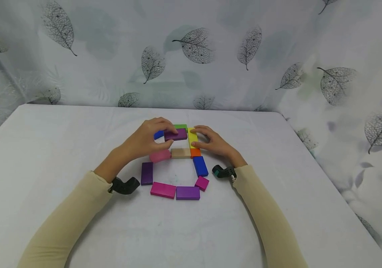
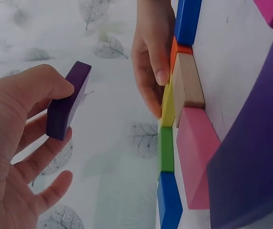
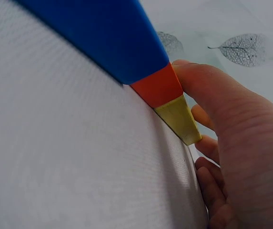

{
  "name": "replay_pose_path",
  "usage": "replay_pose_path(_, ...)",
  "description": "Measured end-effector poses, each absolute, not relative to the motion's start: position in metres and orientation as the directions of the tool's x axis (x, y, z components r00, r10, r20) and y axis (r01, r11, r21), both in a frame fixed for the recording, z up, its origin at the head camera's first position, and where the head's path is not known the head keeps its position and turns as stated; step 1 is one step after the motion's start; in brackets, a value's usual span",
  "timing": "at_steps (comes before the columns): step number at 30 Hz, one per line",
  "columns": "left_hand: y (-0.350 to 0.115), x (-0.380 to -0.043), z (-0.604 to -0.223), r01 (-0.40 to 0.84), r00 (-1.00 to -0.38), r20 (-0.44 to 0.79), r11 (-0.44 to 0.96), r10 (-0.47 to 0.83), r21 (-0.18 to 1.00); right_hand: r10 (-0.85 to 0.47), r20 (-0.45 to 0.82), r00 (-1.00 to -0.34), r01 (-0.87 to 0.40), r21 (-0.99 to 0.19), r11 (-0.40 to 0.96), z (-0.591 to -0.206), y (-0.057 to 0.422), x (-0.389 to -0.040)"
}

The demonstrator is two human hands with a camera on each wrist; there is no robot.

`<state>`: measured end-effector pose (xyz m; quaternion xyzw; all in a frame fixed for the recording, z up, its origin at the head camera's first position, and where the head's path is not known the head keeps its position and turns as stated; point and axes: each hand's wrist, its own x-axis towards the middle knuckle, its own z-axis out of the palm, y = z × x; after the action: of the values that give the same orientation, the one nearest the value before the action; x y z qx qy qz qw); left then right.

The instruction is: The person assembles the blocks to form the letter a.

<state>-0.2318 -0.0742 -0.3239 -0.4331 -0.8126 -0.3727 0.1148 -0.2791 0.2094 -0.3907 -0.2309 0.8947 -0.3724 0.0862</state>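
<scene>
My left hand pinches a dark purple block between thumb and fingers. In the left wrist view this block stands clear of the other blocks. Across from it, my right hand holds a yellow block, thumb near its orange-side end and fingers toward its far end. Beyond the held purple block lies a green block; a blue block shows partly behind the left hand. Below are a pink block, a bare wood block and an orange block.
Nearer the person, a lower loop continues with a blue block, a small magenta block, a violet block, a magenta block and a dark purple block. All lie on a white-covered table. A leaf-print cloth hangs behind.
</scene>
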Motion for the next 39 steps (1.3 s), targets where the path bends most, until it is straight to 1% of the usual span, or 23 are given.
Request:
replay_pose_path(7, -0.066, -0.227, -0.324, 0.793, -0.587, 0.495, 0.333, 0.641, 0.510, -0.479, 0.017, -0.877, -0.347, -0.712, 0.610, -0.392, 0.211, -0.280)
replay_pose_path(16, -0.055, -0.218, -0.322, 0.800, -0.572, 0.476, 0.326, 0.668, 0.504, -0.513, 0.051, -0.857, -0.393, -0.709, 0.586, -0.391, 0.215, -0.281)
replay_pose_path(24, -0.044, -0.216, -0.326, 0.838, -0.505, 0.492, 0.266, 0.710, 0.476, -0.532, 0.067, -0.844, -0.415, -0.710, 0.569, -0.389, 0.215, -0.281)
replay_pose_path(30, -0.035, -0.214, -0.327, 0.873, -0.425, 0.529, 0.178, 0.735, 0.455, -0.544, 0.093, -0.834, -0.436, -0.716, 0.546, -0.392, 0.217, -0.281)
replay_pose_path(33, -0.031, -0.212, -0.329, 0.887, -0.396, 0.544, 0.156, 0.740, 0.434, -0.547, 0.094, -0.832, -0.436, -0.721, 0.539, -0.393, 0.216, -0.281)
replay_pose_path(35, -0.029, -0.211, -0.331, 0.890, -0.389, 0.536, 0.154, 0.749, 0.429, -0.548, 0.091, -0.832, -0.435, -0.720, 0.541, -0.394, 0.216, -0.281)
replay_pose_path(39, -0.024, -0.205, -0.333, 0.882, -0.401, 0.483, 0.185, 0.778, 0.434, -0.545, 0.088, -0.834, -0.432, -0.719, 0.545, -0.394, 0.216, -0.281)
